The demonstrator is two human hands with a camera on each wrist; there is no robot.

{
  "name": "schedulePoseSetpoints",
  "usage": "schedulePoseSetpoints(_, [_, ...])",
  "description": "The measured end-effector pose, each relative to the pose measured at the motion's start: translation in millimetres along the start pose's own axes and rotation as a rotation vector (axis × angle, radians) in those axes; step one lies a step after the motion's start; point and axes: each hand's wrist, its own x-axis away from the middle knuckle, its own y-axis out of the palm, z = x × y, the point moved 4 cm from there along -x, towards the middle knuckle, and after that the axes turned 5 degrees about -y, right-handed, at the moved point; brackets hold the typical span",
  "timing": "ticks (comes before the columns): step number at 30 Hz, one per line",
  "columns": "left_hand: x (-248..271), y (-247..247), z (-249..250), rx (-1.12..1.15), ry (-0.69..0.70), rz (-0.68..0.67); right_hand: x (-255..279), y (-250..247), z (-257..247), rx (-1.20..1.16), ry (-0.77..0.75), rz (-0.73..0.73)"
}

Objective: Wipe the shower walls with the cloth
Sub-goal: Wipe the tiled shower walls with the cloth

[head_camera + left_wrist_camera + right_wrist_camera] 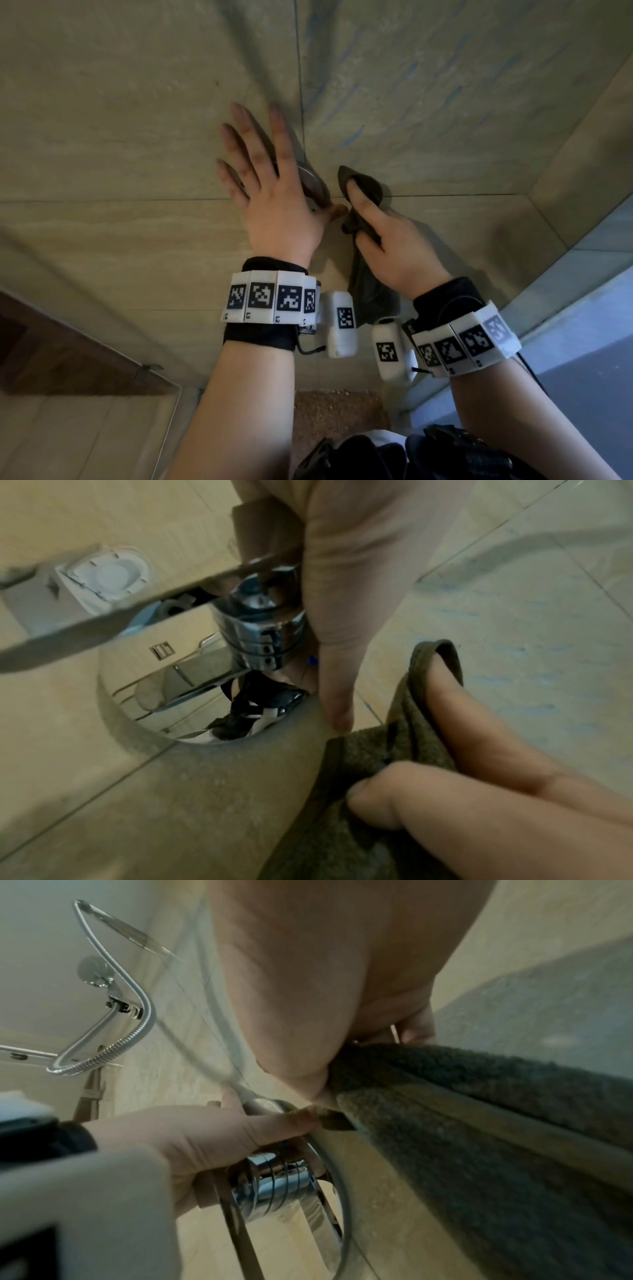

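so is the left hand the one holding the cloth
No, the right hand grips the cloth; the left hand lies over the chrome shower valve.

Beige stone-look wall tiles (120, 102) with thin dark grout lines, pebbled brown shower floor (337, 407), chrome mixer valve (263, 631), coiled metal shower hose (113, 1039), dim warm light

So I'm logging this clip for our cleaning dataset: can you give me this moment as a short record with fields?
place: tiled shower wall
left hand: fingers spread over the chrome valve, thumb beside it
right hand: grips the cloth
cloth: dark, bunched, one end over the fingertips at the wall, the rest hanging below the hand
hose: metal, looped, seen in the right wrist view
wall state: blue streaks on the tile right of the valve
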Motion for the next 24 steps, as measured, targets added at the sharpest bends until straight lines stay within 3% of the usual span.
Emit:
schedulePoseSetpoints(4, [-0.5,-0.1,-1.9,0.005,0.009,-0.006,-4.6,-3.2,-0.9,0.137,0.006,0.001])
schedulePoseSetpoints(10, [-0.5,-0.7,-1.1,0.001,0.01,-0.005,-4.3,-14.6,3.3,0.208,0.105,0.161])
schedulePoseSetpoints(18, [0.0,1.1,-3.2,0.013,0.012,0.031,-6.6,6.4,3.1,0.181,0.069,-0.037])
schedulePoseSetpoints(24, [-0.5,-1.0,-1.3,0.014,0.007,-0.018,-4.0,-9.8,1.2,0.171,0.125,0.188])
